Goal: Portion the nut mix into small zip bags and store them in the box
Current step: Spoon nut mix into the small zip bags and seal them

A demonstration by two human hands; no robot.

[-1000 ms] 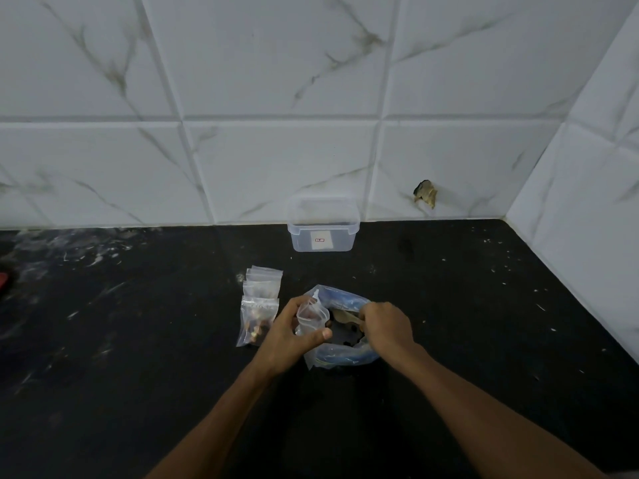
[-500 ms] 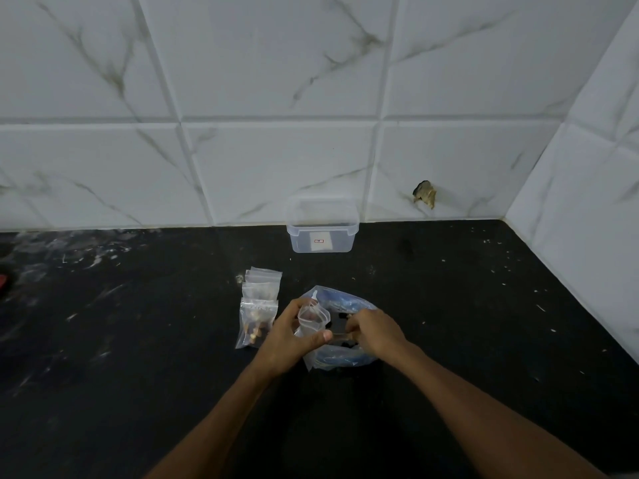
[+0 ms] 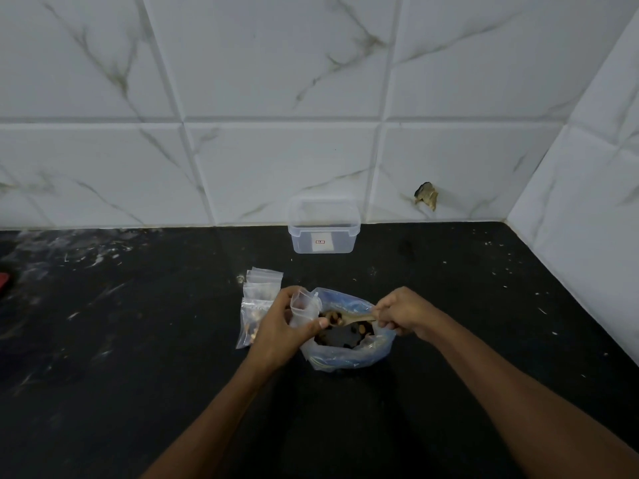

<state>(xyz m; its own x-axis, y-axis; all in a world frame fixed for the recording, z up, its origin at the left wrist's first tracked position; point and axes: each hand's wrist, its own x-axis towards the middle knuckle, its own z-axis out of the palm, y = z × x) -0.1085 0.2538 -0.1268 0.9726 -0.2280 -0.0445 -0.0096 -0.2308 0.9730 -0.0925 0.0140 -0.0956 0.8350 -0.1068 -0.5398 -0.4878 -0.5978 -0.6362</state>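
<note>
Looking down from head height, two bare forearms are seen reaching over a black countertop toward a tiled wall. A small zip bag is pinched upright in the left hand, its mouth facing up. A wooden spoon is gripped by its handle in the right hand; the bowl end, loaded with nuts, is pointed left. The spoon's long axis lies roughly level, running straight from the right hand toward the bag's mouth, just beside it. Both are held over the large open bag of nut mix. A pile of small bags, at least one apparently filled, lies just left of the left hand. The clear storage box stands well beyond, against the wall, directly ahead. Judged next: tipping the spoon leftward into the bag.
</note>
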